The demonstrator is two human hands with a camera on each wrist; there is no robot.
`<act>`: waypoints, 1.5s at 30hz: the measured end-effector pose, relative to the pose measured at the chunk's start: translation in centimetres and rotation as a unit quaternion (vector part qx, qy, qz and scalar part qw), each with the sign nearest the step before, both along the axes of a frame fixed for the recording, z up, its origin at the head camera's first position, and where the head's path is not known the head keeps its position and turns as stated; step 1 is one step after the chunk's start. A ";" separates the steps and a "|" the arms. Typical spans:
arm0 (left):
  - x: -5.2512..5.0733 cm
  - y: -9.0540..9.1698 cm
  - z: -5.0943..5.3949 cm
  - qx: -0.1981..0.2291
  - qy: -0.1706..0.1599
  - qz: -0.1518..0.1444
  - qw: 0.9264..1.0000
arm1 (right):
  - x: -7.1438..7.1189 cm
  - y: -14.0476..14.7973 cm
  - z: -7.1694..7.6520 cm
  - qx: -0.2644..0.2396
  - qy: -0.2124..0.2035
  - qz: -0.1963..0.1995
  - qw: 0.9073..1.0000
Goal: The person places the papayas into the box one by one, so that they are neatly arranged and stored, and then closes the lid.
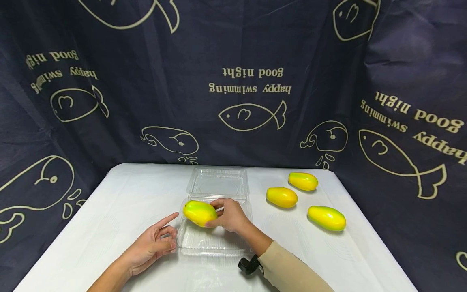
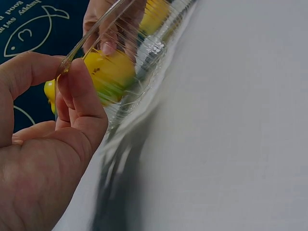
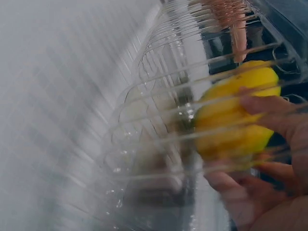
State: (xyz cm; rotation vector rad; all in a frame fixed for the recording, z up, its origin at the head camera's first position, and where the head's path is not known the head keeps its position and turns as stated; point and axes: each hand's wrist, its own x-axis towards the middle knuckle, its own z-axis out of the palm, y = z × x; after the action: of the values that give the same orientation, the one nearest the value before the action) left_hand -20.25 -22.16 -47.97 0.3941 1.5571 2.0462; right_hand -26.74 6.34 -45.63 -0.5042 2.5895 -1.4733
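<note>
In the head view my right hand (image 1: 230, 215) grips a yellow-green papaya (image 1: 198, 212) by its right end, over the base of a clear plastic clamshell container (image 1: 204, 243). The same papaya (image 3: 238, 113) shows through the ribbed clear wall in the right wrist view, with thumb and fingers around it. My left hand (image 1: 151, 247) is at the container's left side. In the left wrist view, the left hand's thumb and finger pinch the container's rim (image 2: 67, 62). The container's lid (image 1: 219, 182) lies folded back, away from me.
To the right of the container, three more papayas lie on the white table: one near the back (image 1: 303, 181), one closer to the container (image 1: 281, 197) and one farther right (image 1: 326, 218). A dark printed curtain (image 1: 251, 48) stands behind and along both sides.
</note>
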 end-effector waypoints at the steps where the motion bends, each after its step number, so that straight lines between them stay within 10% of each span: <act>1: 0.0 0.0 0.0 0.000 0.000 0.000 1.000 | 0.0 0.0 0.0 0.000 0.000 0.001 1.000; 45: 0.1 -0.1 0.0 0.000 0.004 0.000 1.000 | -0.1 -0.1 -0.3 0.028 0.001 -0.017 0.999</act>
State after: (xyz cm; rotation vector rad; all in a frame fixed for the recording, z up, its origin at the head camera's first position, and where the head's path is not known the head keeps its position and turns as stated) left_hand -20.12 -22.31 -47.93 0.4026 1.5628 2.0462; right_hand -26.83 6.23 -45.94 -0.4564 2.6449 -1.4077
